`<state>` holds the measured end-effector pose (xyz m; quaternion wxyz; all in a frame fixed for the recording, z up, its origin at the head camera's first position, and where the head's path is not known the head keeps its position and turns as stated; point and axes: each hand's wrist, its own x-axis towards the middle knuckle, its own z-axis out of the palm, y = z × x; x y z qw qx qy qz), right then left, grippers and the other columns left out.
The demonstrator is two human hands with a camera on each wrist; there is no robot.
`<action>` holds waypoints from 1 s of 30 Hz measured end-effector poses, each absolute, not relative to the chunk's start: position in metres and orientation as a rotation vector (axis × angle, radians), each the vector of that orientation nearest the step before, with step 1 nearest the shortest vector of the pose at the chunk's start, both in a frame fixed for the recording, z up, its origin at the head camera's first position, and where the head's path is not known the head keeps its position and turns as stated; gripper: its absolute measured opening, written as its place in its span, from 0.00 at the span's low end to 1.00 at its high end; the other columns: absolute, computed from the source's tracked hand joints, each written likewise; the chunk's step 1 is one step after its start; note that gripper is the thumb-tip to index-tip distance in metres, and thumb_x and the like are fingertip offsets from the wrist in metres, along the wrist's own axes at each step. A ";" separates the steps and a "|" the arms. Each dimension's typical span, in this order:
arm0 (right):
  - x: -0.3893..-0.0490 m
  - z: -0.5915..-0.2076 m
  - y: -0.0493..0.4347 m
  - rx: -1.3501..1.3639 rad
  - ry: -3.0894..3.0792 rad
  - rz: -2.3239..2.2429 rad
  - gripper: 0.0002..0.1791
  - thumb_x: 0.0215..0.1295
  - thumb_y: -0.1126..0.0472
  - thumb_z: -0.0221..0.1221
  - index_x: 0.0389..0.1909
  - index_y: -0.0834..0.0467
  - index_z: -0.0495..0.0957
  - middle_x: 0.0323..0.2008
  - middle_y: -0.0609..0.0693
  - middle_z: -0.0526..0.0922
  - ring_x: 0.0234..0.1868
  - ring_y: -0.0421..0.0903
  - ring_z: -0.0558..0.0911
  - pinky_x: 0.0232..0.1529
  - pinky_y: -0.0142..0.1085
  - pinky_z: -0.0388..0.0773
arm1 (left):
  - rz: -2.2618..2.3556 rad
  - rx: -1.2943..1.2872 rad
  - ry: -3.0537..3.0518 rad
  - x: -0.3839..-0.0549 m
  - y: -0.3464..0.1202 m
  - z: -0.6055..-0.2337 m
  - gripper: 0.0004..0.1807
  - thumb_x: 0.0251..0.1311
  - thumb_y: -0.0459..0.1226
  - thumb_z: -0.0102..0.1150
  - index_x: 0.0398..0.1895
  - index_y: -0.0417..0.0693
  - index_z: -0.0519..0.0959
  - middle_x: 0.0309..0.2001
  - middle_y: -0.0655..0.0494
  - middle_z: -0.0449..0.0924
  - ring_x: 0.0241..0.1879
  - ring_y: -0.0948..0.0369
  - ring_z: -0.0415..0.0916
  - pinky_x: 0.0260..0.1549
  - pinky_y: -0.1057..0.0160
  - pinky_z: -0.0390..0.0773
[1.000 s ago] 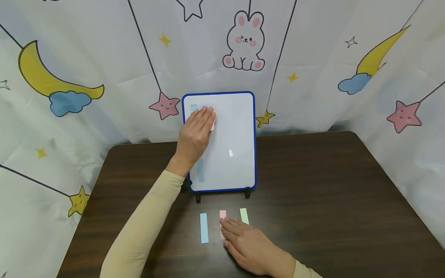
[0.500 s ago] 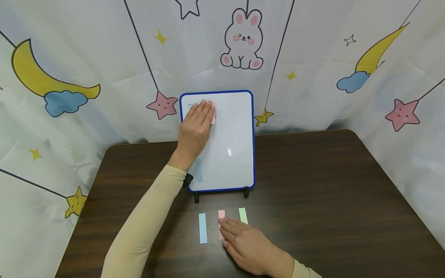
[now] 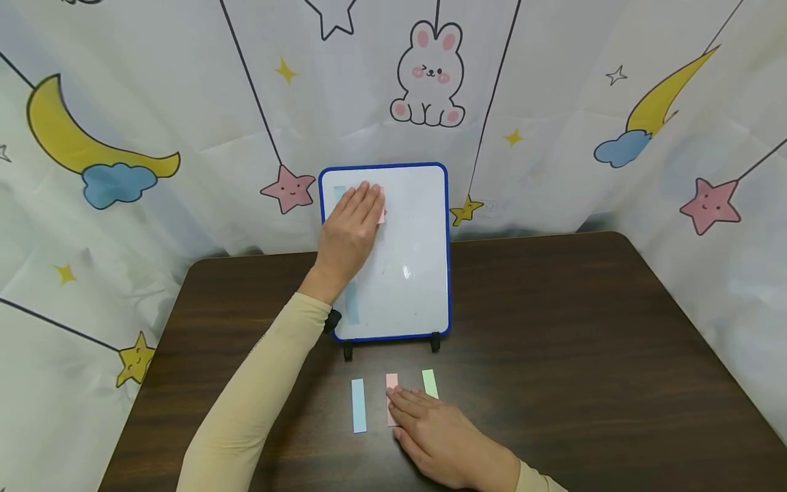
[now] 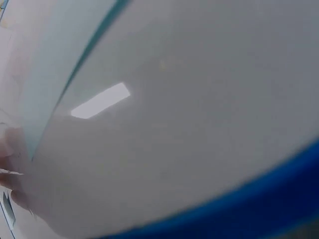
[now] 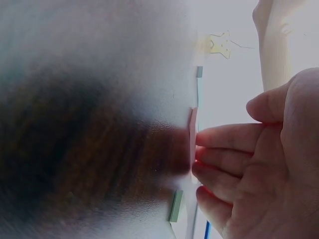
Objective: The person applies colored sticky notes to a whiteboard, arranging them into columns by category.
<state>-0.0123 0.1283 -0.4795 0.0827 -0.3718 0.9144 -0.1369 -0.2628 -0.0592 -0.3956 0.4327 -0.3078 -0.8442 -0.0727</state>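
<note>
In the head view my left hand point(image 3: 349, 232) lies on the upper left of a blue-framed whiteboard point(image 3: 412, 205), fingers straight and close together. They press on a pink paper strip point(image 3: 382, 213), whose right edge alone shows. Pale blue paper shows on the board above the fingers and below the wrist; the stretch between is hidden. On the table, my right hand point(image 3: 439, 434) rests with extended fingertips on another pink paper strip point(image 3: 392, 381). A green paper strip point(image 3: 430, 384) is partly covered by this hand. A blue paper strip point(image 3: 359, 406) lies to its left.
The whiteboard leans upright on a stand with black feet point(image 3: 436, 342) on the dark wooden table point(image 3: 553, 342). Behind it hangs a white cloth point(image 3: 553, 68) printed with stars, moons and a rabbit. The left wrist view mostly shows the board's surface and blue rim point(image 4: 279, 199).
My left hand and the pink strip under it have slid slightly up and to the right on the board. The right hand has stayed in place.
</note>
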 end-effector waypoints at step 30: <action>-0.009 -0.473 0.129 -1.192 2.879 -0.386 0.25 0.79 0.50 0.40 0.66 0.56 0.72 0.66 0.49 0.75 0.67 0.45 0.74 0.64 0.41 0.77 | -0.173 -0.727 -2.178 -0.254 -0.052 -0.398 0.20 0.68 0.35 0.56 0.61 0.38 0.76 0.62 0.44 0.77 0.65 0.51 0.73 0.70 0.56 0.67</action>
